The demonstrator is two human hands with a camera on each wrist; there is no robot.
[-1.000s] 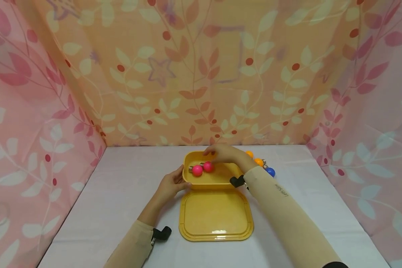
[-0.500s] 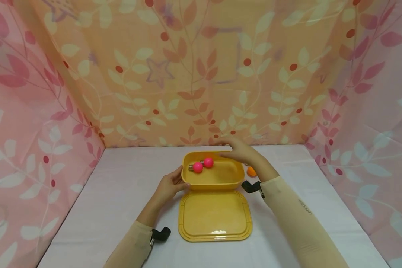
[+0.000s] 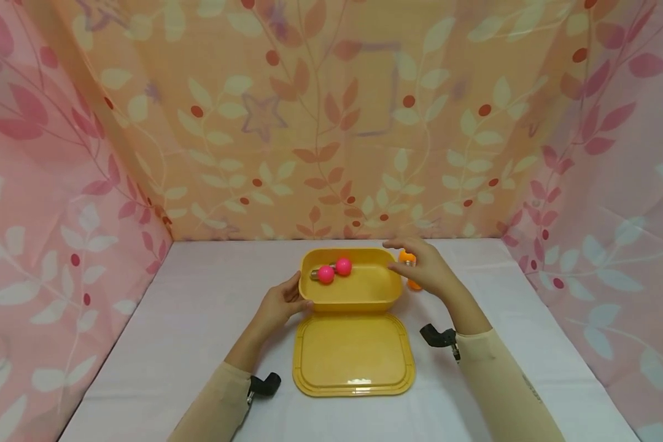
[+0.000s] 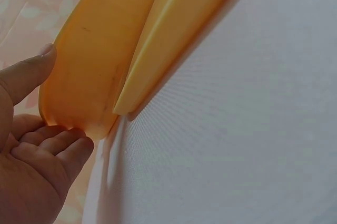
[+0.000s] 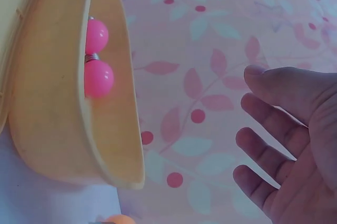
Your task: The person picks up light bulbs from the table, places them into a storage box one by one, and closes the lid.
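Note:
Two pink light bulbs (image 3: pixel 325 274) with metal screw bases lie at the left inside a yellow plastic box (image 3: pixel 353 307). My left hand (image 3: pixel 278 305) holds the box by its left end, the thumb along the front and the fingers curled at the side; the left wrist view shows them at the corner of the box wall (image 4: pixel 89 55). Beside the box's right end, my right hand (image 3: pixel 426 268) hovers with fingers spread and nothing in them. Orange light bulbs (image 3: pixel 414 285) lie on the table just behind that hand, partly hidden by it.
A flat yellow lid (image 3: pixel 355 356) lies on the white table (image 3: pixel 210 288) directly in front of the box. Patterned cloth (image 3: pixel 331 123) hangs at the back and along both sides.
My right hand has drawn back from over the box to its right side, lowering toward the orange bulbs. The pink bulbs stay in the box, and my left hand has hardly moved.

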